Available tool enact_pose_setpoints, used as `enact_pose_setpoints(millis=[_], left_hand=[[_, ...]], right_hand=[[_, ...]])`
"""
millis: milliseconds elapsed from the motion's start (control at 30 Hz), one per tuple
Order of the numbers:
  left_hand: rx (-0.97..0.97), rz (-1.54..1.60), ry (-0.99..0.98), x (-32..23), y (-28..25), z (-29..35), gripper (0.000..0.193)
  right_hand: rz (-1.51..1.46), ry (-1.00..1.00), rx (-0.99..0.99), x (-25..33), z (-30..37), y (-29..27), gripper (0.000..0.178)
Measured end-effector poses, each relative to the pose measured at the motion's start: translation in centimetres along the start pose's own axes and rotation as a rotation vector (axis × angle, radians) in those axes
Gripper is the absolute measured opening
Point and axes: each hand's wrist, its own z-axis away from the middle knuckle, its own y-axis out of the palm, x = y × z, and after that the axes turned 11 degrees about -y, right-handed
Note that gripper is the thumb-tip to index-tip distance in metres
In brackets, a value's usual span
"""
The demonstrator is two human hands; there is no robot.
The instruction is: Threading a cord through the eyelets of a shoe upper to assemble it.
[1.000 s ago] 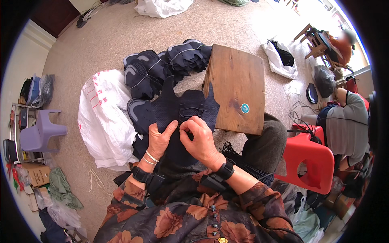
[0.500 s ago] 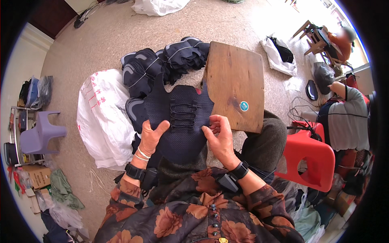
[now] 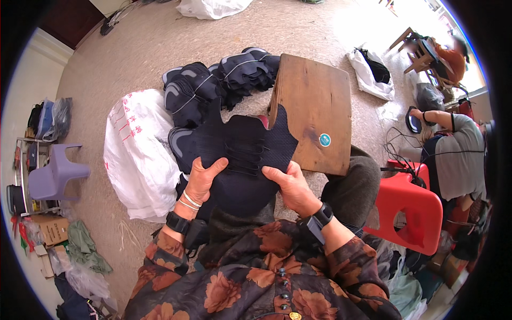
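Well, purple stool [image 3: 56, 170]: on the floor [image 3: 128, 64] at nine o'clock, well apart from you, beside a metal rack [image 3: 20, 143].
White sack [image 3: 140, 160]: also at nine o'clock but nearer you, bulging, with red print on its upper side.
Tied bundles [image 3: 186, 93]: from about eleven to twelve o'clock, stacks of dark pieces with curved grey trim, bound with pale string.
Your left hand [image 3: 199, 180]: just past eight o'clock; its grip pinches the dark piece, thumb on top, most of the other fingers hidden.
Dark piece [image 3: 242, 196]: at the centre of the dial, stretched between your two hands, pointed ends toward twelve, black cord [image 3: 245, 159] laced in rows across its middle.
Your right hand [image 3: 296, 190]: near four o'clock; its grip pinches the opposite side, thumb on top.
Wooden bench [image 3: 314, 90]: between one and two o'clock, with a round blue-green sticker [image 3: 324, 140] on top.
Red stool [image 3: 416, 205]: between three and four o'clock, just beyond your right knee [image 3: 354, 181].
Co-worker [image 3: 458, 162]: at three o'clock, in a grey top, one arm reaching toward the floor.
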Motion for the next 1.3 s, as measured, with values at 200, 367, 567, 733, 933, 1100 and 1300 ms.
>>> enact_pose_setpoints(millis=[200, 367, 567, 733, 933, 1100, 1300], left_hand=[[0.089, 0.188, -0.151, 0.2, -0.3, -0.6, 0.019], [0.156, 0.206, -0.200, -0.4, -0.3, -0.8, 0.019], [0.184, 0.078, -0.206, -1.3, -0.9, -0.9, 0.019], [0.063, -0.067, -0.038, -2.5, -1.1, -0.8, 0.013], [-0.507, -0.674, 0.706, -7.4, 0.9, 1.2, 0.016], [-0.050, -0.855, 0.692, -7.0, 6.2, 1.0, 0.006], [0.020, -0.924, 0.596, -6.1, 6.6, -1.3, 0.009]], right_hand=[[0.003, 0.018, -0.035, -1.7, -0.5, -1.6, 0.021], [0.040, 0.018, -0.020, -2.2, -0.5, -1.4, 0.022], [0.090, -0.023, -0.016, -1.4, 0.2, -1.1, 0.024], [0.140, -0.077, -0.032, -1.4, -0.1, -1.0, 0.025], [0.081, -0.094, -0.062, -1.5, 0.0, -1.0, 0.024], [0.055, -0.084, -0.049, -1.1, 0.0, -0.4, 0.026], [0.139, -0.121, -0.043, -0.4, 0.0, -0.7, 0.027]])
